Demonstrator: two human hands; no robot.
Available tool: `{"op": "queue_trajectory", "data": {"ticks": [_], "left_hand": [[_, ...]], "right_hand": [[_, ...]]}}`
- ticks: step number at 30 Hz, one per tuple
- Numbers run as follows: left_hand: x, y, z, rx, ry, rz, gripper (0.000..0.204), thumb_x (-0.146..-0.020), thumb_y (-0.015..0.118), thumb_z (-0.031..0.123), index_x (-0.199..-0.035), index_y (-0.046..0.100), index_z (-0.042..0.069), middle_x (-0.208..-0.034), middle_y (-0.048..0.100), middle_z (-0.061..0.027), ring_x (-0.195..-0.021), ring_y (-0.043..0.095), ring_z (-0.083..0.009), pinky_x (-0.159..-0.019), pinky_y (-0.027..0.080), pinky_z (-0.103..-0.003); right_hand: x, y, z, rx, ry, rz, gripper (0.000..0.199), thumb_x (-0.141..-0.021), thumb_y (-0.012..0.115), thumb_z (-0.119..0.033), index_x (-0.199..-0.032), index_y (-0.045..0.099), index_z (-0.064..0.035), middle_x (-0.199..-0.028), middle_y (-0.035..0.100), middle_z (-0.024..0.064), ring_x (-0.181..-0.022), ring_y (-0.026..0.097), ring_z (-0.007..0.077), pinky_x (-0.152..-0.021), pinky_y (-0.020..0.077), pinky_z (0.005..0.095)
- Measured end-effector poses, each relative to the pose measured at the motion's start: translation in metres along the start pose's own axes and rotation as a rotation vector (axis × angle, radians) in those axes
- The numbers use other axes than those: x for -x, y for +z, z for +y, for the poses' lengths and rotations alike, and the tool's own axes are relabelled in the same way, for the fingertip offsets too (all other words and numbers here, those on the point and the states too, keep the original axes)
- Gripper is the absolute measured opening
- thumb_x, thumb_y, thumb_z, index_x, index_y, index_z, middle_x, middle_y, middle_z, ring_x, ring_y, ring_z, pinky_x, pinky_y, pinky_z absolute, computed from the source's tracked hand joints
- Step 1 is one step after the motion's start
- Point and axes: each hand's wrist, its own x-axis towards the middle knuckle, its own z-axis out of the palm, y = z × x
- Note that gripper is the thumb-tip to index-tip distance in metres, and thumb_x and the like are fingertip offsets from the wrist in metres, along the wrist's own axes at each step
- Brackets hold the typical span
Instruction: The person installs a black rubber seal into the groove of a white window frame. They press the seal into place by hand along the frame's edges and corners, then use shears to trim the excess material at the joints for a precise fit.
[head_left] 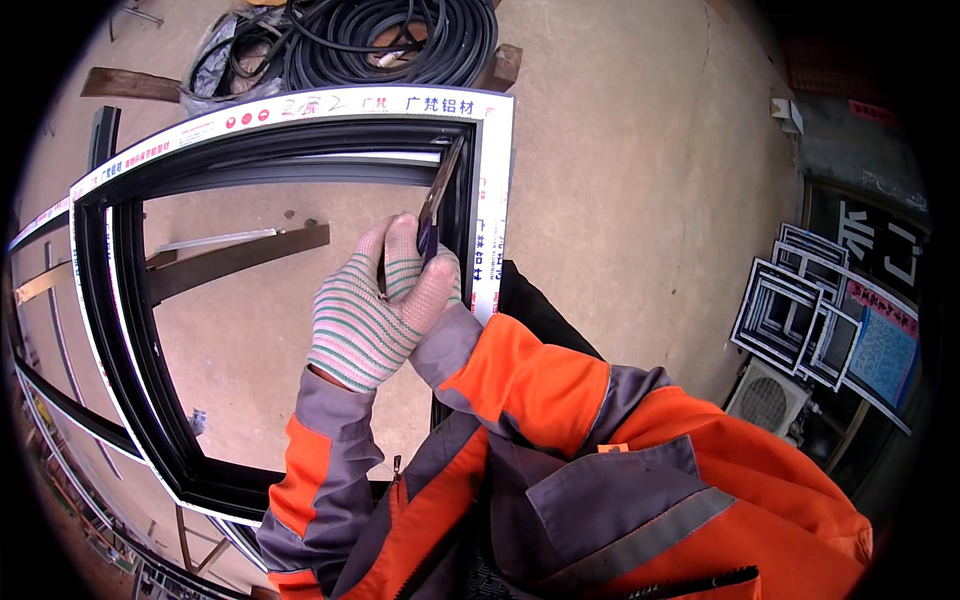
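Observation:
A flat metal blade with a dark handle (437, 197) slants up into the upper right corner of a black window frame (463, 210). Its tip lies against the frame's inner channel. My left hand (365, 315), in a white-pink glove with green stripes, is closed round the handle end of this bladed tool. Close beside it, on the frame's right side, is my right hand (455, 287). It is mostly hidden behind the left hand, so its fingers do not show clearly. Printed white protective film (390, 103) covers the frame's outer faces.
Coils of black rubber strip (450, 45) lie on the floor beyond the frame. Wooden bars (250, 262) show below the opening, and another wooden piece (130, 85) lies at far left. Further frames (75, 410) stand at left. Small window frames (780, 315) and an outdoor fan unit (765, 395) are at right.

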Motion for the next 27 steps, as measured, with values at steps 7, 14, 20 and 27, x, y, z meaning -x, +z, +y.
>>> {"op": "queue_trajectory", "data": {"ticks": [7,14,20,27], "left_hand": [[0.016,-0.008,0.019,0.184,-0.075,-0.005,0.071,-0.094,0.075,0.04,-0.145,0.054,-0.004,-0.123,0.069,-0.0179,-0.107,0.068,-0.0217,-0.095,0.053,-0.033],[0.013,-0.019,-0.039,0.699,-0.28,-0.009,0.072,-0.106,0.053,0.054,-0.142,0.054,-0.009,-0.113,0.072,-0.0165,-0.101,0.07,-0.0206,-0.09,0.055,-0.032],[0.009,0.016,-0.046,0.591,-0.431,0.099,0.07,-0.105,0.057,0.051,-0.141,0.055,-0.009,-0.111,0.071,-0.0152,-0.092,0.068,-0.0164,-0.081,0.055,-0.028],[-0.044,0.056,-0.01,0.105,0.092,0.3,0.032,-0.096,0.073,0.016,-0.127,0.072,0.009,-0.111,0.071,-0.0111,-0.084,0.07,-0.0191,-0.08,0.059,-0.033]], "right_hand": [[0.009,0.026,-0.039,-0.334,-0.052,0.159,0.038,-0.107,0.057,-0.042,-0.092,0.061,-0.007,-0.082,0.066,0.009,-0.07,0.067,0.0208,-0.061,0.055,0.0359],[0.092,0.073,-0.1,0.089,0.157,-0.079,0.047,-0.113,0.047,-0.035,-0.075,0.06,-0.0094,-0.051,0.054,-0.0001,-0.042,0.054,0.0118,-0.041,0.0383,0.0261],[0.098,0.058,-0.103,0.394,-0.131,-0.229,0.048,-0.109,0.052,-0.044,-0.08,0.061,-0.0074,-0.055,0.055,-0.0014,-0.046,0.054,0.0091,-0.044,0.0401,0.0256],[0.102,-0.021,-0.15,0.672,-0.068,-0.046,0.04,-0.108,0.057,-0.041,-0.091,0.067,-0.0066,-0.062,0.057,-0.0031,-0.054,0.053,0.0068,-0.05,0.0414,0.0277]]}}
